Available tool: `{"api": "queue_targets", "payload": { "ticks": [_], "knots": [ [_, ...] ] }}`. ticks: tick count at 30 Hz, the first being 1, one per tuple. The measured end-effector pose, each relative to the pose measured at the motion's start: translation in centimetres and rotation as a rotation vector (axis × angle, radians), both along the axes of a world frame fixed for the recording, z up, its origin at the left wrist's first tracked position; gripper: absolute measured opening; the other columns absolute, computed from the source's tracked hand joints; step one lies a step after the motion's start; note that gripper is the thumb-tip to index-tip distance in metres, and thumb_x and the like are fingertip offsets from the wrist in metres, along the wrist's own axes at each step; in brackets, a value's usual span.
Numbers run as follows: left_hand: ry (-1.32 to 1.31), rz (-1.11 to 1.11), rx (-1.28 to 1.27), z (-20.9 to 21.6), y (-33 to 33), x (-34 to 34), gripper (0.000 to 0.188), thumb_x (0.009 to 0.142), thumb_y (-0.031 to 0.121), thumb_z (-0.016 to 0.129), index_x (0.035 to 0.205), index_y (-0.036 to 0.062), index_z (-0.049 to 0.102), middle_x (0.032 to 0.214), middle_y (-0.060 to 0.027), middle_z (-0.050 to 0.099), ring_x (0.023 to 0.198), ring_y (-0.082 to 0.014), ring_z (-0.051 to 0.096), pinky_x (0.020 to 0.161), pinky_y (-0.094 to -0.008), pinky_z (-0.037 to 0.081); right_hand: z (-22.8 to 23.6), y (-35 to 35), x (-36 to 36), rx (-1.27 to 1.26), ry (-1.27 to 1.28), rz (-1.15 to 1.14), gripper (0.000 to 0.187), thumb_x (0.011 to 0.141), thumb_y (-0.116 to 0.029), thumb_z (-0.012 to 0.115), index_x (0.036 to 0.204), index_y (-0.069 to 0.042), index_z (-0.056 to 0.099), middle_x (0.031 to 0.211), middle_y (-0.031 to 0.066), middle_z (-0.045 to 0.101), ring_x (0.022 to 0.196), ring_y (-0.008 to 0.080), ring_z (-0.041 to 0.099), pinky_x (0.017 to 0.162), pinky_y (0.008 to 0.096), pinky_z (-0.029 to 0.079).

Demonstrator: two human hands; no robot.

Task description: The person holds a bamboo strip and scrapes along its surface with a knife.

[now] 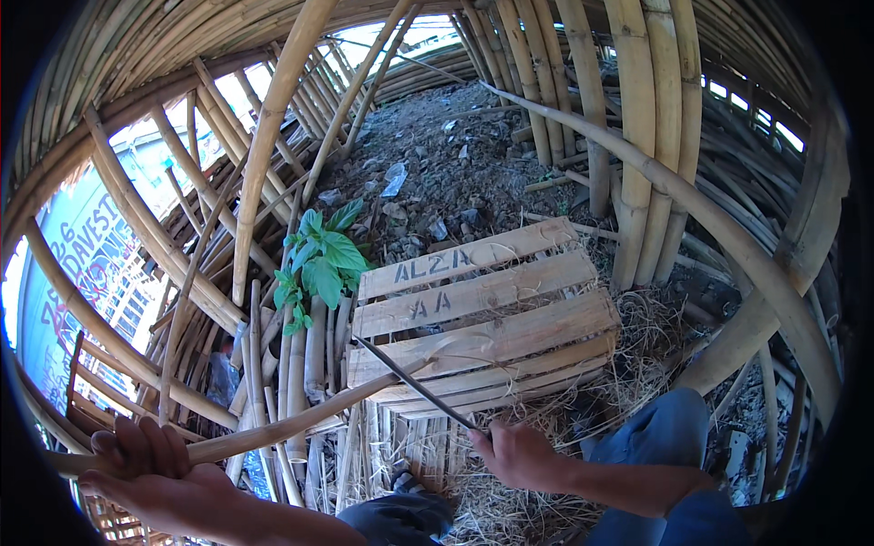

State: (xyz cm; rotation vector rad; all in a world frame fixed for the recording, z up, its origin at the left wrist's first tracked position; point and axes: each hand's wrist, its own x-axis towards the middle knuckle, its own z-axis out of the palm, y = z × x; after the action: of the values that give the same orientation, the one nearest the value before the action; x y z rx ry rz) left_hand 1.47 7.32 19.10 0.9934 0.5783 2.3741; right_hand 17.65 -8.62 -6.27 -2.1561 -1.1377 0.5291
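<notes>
At the lower left my left hand is closed round a slightly curved bamboo stick. The stick slants up to the right, its far end over the front slats of a wooden crate. A thin pale shaving curls by that end. My right hand grips a long-bladed knife by the handle, which the fingers mostly hide. Its dark blade points up and left and crosses the stick near the far end; I cannot tell whether they touch. Dark stencilled marks show on the crate's slats.
Dry shavings cover the ground around my knees. A green leafy plant grows left of the crate. Upright bamboo poles stand behind on the right, and a long pole slants across there. Rubble lies beyond the crate.
</notes>
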Motion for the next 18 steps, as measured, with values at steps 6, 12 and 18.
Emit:
{"api": "queue_targets", "payload": {
  "ticks": [6, 12, 18],
  "knots": [
    [0.026, 0.027, -0.008, 0.2, -0.8, 0.6, 0.063, 0.102, 0.054, 0.016, 0.074, 0.0107, 0.052, 0.051, 0.0058, 0.033, 0.041, -0.0014, 0.018, 0.034, -0.018, 0.015, 2.4, -0.1, -0.2, 0.041, -0.016, 0.054, 0.051, 0.1, -0.041, 0.037, 0.081, 0.003, 0.052, 0.05, 0.0138, 0.056, 0.042, 0.0319, 0.06, 0.038, 0.0442, 0.047],
    [0.009, 0.033, -0.005, 0.0, -1.3, 1.0, 0.061, 0.102, 0.053, 0.016, 0.071, 0.0111, 0.048, 0.051, 0.0056, 0.03, 0.042, -0.0023, 0.016, 0.035, -0.0197, 0.013, 1.0, -0.3, -0.9, 0.143, -0.065, 0.119, 0.051, 0.1, -0.042, 0.039, 0.079, 0.003, 0.053, 0.051, 0.0135, 0.056, 0.042, 0.0327, 0.059, 0.04, 0.0457, 0.048],
    [-0.102, -0.224, 0.042, -0.2, -0.5, 0.3, 0.057, 0.097, 0.061, 0.032, 0.074, 0.0116, 0.047, 0.051, 0.0062, 0.026, 0.041, -0.0012, 0.015, 0.033, -0.0201, 0.011, -3.3, 1.7, 1.5, -0.073, -0.073, -0.12, 0.056, 0.099, -0.043, 0.036, 0.081, 0.004, 0.062, 0.068, 0.0242, 0.065, 0.061, 0.0384, 0.067, 0.056, 0.0476, 0.054]
  ]
}}
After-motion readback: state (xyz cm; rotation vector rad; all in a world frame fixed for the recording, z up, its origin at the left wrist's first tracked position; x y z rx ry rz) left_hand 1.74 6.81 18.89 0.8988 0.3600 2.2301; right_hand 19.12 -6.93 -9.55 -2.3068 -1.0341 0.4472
